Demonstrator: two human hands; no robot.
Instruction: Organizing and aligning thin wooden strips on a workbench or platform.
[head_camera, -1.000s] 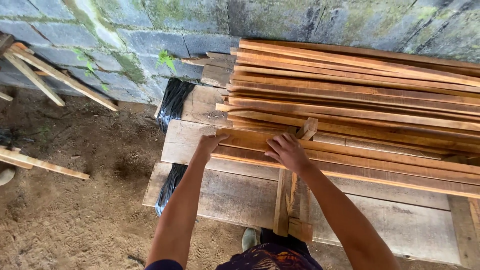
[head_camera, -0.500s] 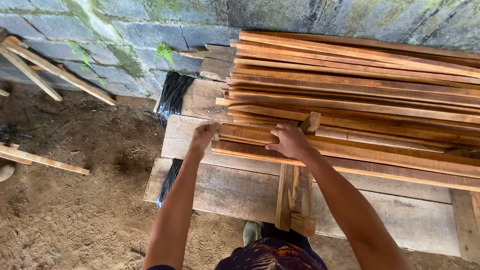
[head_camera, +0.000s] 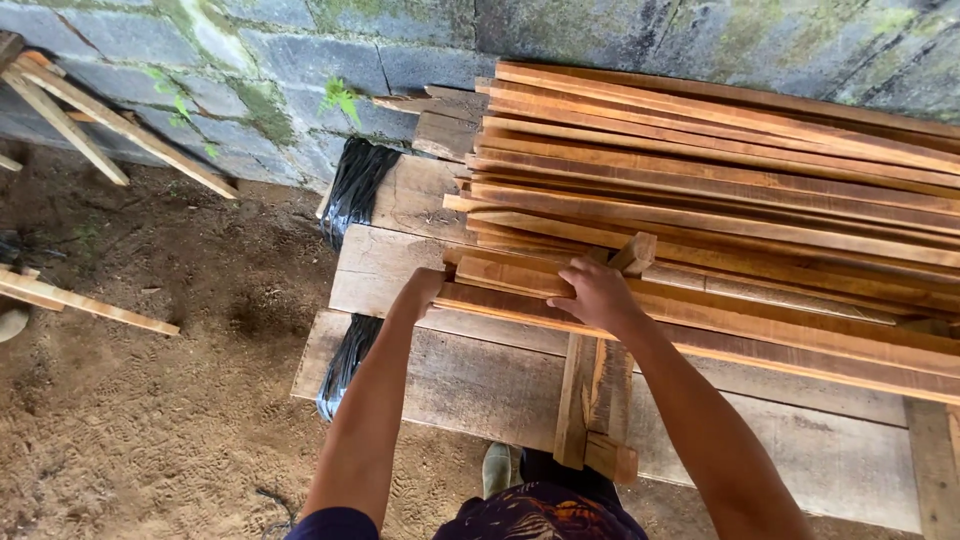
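Left hand (head_camera: 422, 290) cups the end of a wooden slat (head_camera: 760, 335); right hand (head_camera: 600, 295) presses flat on it, at three o'clock of the left.

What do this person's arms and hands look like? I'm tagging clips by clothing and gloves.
Both arms are bare from the upper arm down: no long sleeves and no gloves on the left hand or right hand. No watch, ring or wristband shows. A dark navy short sleeve edges the left arm at the bottom of the view, above a dark patterned garment.
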